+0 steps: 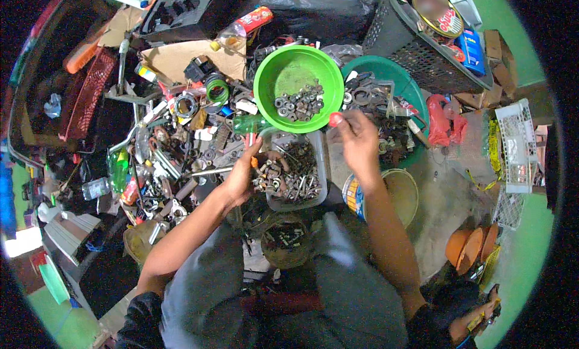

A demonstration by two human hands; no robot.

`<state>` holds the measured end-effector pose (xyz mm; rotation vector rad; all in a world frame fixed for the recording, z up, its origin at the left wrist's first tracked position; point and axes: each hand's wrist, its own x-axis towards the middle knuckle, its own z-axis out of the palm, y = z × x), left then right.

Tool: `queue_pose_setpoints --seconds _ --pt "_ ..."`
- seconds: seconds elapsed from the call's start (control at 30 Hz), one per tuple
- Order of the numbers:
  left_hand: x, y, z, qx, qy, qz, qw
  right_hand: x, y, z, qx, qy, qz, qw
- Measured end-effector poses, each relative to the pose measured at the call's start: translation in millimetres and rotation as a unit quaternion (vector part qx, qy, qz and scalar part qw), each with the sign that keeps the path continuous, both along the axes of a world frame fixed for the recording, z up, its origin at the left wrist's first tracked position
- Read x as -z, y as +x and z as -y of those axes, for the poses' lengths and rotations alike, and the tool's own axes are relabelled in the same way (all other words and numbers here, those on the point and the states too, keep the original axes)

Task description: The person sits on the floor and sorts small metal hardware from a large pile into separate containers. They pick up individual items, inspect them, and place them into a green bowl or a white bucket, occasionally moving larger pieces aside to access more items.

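Observation:
My left hand cups a handful of mixed bolts and nuts at the left side of a clear plastic container. Screws and bolts fill that container, with darker, smaller hardware towards its far end. My right hand pinches a small red piece, perhaps a plastic cap, by the near right rim of a green basin. Inside the basin, nuts and washers lie in a loose pile.
Metal parts and bottles crowd the left. A teal basin of scrap stands right of the green one, behind a bucket. A dark pot sits between my knees. Part of another person shows at lower right.

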<state>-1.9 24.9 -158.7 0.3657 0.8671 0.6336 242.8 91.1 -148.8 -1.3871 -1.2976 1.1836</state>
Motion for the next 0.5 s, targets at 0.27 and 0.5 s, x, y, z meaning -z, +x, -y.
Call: queue_pose_setpoints --seconds 0.27,0.5 --pt "7 3 3 -0.056 -0.04 0.072 0.995 34 77 -41 0.0 0.132 0.48 0.867" --pt "-1 11 0 -0.091 -0.009 0.053 0.994 7 36 -16 -0.093 0.207 0.39 0.893"
